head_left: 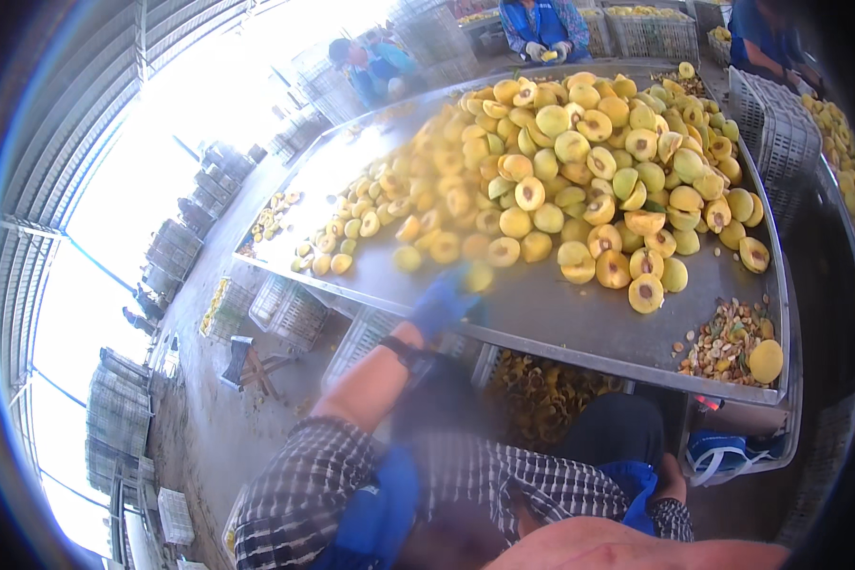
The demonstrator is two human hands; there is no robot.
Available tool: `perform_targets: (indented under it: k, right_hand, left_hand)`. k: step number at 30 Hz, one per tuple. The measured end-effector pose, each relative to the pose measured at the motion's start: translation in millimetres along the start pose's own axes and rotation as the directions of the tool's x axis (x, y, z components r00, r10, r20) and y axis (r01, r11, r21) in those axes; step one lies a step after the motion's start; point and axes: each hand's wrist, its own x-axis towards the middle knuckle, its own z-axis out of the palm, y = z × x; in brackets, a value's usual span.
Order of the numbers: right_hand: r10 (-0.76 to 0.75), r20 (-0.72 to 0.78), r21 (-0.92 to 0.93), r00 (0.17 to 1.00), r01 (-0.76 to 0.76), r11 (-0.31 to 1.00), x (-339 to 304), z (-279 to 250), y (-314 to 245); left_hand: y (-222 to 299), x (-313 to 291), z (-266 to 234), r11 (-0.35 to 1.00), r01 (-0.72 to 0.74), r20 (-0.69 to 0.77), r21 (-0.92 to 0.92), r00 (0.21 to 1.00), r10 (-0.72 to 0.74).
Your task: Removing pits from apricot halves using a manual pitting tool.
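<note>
My left hand [444, 302], in a blue glove and blurred by motion, is over the near edge of a metal-topped table [579, 318]. A yellow peach piece [478, 277] is at its fingertips; whether the fingers grip it is unclear. A large heap of yellow peaches [570, 147], many halved with brown hollows showing, covers the far part of the tabletop. Beside my dark-clad knee, at the lower right, a little of my right hand [671, 475] shows beyond a checkered cuff. Its fingers are hidden.
Pits and scraps [727, 342] lie in the table's right corner. Below the near edge stands a crate of peelings [541, 389]. A gloved co-worker [546, 28] is across the table. Stacked crates [774, 119] flank the right side, and more crates [290, 309] stand at left.
</note>
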Motion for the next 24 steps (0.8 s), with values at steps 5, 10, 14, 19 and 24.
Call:
perform_targets:
  k: [5, 10, 14, 19, 24]
  right_hand:
    - [-0.007, -0.147, 0.284, 0.989, 0.049, 0.958, 12.0, 29.5, 66.0]
    - [0.000, -0.116, 0.213, 0.993, 0.024, 0.977, 17.4, 28.0, 56.3]
    - [0.021, -0.119, 0.215, 0.993, 0.005, 0.977, 14.6, 30.0, 54.5]
    - [0.033, -0.121, 0.205, 0.992, -0.008, 0.979, 18.9, 28.0, 47.1]
    - [0.046, -0.121, 0.202, 0.992, -0.021, 0.979, 23.1, 28.2, 44.2]
  left_hand:
    - [3.2, 20.1, 12.0, 0.996, -0.085, 0.023, -0.022, 0.996, 0.085]
    - [3.4, 31.5, 15.4, 0.980, -0.010, -0.011, -0.201, 1.000, 0.008]
    - [22.7, 31.4, 5.2, 0.987, 0.129, 0.079, -0.100, 0.989, -0.122]
    - [5.9, 26.5, 12.9, 0.994, 0.091, 0.010, -0.059, 0.996, -0.091]
    - [9.5, 30.8, 13.0, 1.000, 0.029, 0.039, -0.005, 0.999, -0.029]
